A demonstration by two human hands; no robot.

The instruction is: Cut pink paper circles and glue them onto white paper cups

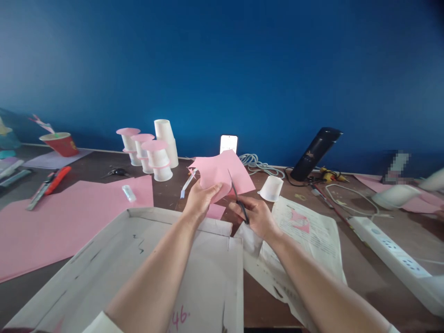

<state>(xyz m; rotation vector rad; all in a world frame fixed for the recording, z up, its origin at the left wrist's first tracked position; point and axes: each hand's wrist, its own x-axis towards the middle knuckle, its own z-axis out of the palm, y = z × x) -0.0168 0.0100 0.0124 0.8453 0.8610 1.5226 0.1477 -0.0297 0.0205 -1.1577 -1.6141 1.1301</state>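
Note:
Pink paper is pinched between the thumb and fingers of my left hand, held above the table. Its left edge looks irregularly cut. My right hand grips black-handled scissors whose blades point up and lie against the paper's right part. Below the hands, a smaller pink piece lies by the edge of a white cardboard box lid. Close to my right hand a white paper cup stands upside down.
Paper cups with pink discs and a white cup stack stand at back left. A phone leans at the wall. A black thermos, power strip and printed sheet are right; pink sheets and a utility knife left.

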